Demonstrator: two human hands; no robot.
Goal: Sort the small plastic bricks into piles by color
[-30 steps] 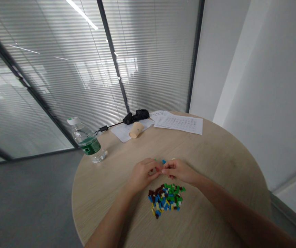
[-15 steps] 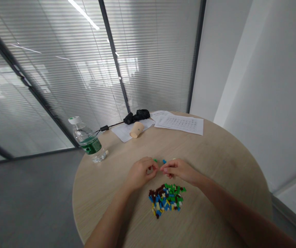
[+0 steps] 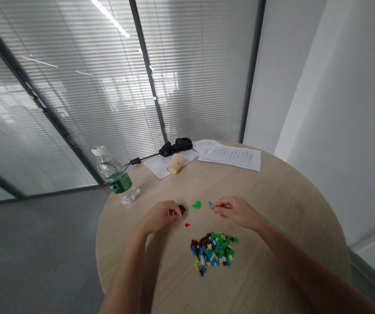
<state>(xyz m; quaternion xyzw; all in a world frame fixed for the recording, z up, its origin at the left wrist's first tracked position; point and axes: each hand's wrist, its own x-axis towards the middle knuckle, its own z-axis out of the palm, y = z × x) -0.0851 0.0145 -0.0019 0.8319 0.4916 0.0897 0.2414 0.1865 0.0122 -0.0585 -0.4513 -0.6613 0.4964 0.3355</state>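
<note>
A heap of small building bricks [image 3: 213, 252] in green, blue, brown and yellow lies on the round wooden table [image 3: 282, 205]. My left hand [image 3: 159, 216] rests left of it, fingers curled beside a dark brown piece [image 3: 182, 209] that its fingertips touch. My right hand [image 3: 235, 210] lies to the right, fingers pinched close to a small blue piece [image 3: 210, 203]; what it pinches I cannot make out. A green piece [image 3: 196, 204] sits between the hands and a tiny red piece [image 3: 187, 225] lies just below them.
A water bottle [image 3: 114, 176] with a green label stands at the table's left edge. Farther back lie a tipped paper cup [image 3: 175, 163], printed sheets [image 3: 231, 155], a black bundle [image 3: 176, 146] with a cable, and glass walls with blinds behind.
My hands, which met in the middle, have drawn apart: the left moved left with the brown piece, the right stayed right. The green and red pieces now show between them.
</note>
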